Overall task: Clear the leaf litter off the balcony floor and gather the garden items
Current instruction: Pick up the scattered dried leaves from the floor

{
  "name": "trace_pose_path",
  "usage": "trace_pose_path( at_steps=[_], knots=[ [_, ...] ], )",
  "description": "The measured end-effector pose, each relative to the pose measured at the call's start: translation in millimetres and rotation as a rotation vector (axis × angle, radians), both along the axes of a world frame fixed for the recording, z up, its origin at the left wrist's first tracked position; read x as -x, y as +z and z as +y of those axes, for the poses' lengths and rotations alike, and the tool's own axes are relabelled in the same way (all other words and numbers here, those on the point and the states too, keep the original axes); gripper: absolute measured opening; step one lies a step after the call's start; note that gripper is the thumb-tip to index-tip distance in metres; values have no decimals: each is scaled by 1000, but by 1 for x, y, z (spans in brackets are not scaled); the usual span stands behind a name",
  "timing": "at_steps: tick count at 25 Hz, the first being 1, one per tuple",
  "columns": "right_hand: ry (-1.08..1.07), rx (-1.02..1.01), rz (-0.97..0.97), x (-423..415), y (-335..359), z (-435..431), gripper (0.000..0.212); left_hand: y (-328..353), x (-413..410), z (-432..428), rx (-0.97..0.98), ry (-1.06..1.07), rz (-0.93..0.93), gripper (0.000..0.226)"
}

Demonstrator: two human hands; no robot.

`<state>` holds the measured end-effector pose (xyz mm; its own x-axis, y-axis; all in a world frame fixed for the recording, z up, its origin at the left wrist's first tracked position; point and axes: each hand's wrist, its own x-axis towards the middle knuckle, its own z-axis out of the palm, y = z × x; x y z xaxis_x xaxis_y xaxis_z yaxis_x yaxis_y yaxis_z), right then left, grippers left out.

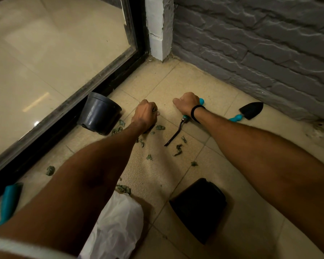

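Note:
Dry green leaf bits (178, 150) lie scattered on the beige tiled floor (176, 85). My left hand (146, 115) is curled, knuckles up, over some leaf pieces that show between its fingers. My right hand (188, 103) grips the teal handle of a hand rake (176, 133), whose dark prongs point back toward me and touch the floor. A small trowel (248, 111) with a black blade and teal handle lies to the right by the wall. A black plastic pot (99, 113) lies tipped beside the door track.
A second black pot (198, 208) lies on its side near my right forearm. A white plastic bag (116, 227) sits below my left arm. Another teal-handled tool (7, 202) lies at the far left. A glass sliding door (54, 53) and a grey stone wall (260, 43) enclose the corner.

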<state>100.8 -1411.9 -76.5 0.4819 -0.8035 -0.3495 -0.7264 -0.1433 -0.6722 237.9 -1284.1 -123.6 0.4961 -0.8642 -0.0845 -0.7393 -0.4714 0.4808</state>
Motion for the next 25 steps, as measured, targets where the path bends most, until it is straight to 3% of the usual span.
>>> trace_pose_path(
  at_steps=[4,8,11,14,18,21,25],
  knots=[
    [-446,-534,-489,8,29,6,10,9,18,-3,-29,-20,-123,16],
    [-481,-675,-581,27,39,13,13,16,27,-6,-201,57,-46,39],
    [-423,-596,-423,50,28,20,13,25,32,-3,-231,94,106,49],
    [-250,-355,-96,69,10,25,7,37,34,0,-168,68,197,34],
    [144,26,294,73,-1,40,33,48,29,2,-122,8,192,20],
    [324,164,424,67,6,58,50,55,32,2,-197,-60,181,17],
    [391,233,526,63,5,76,48,62,57,3,-435,-143,113,30]
  ],
)
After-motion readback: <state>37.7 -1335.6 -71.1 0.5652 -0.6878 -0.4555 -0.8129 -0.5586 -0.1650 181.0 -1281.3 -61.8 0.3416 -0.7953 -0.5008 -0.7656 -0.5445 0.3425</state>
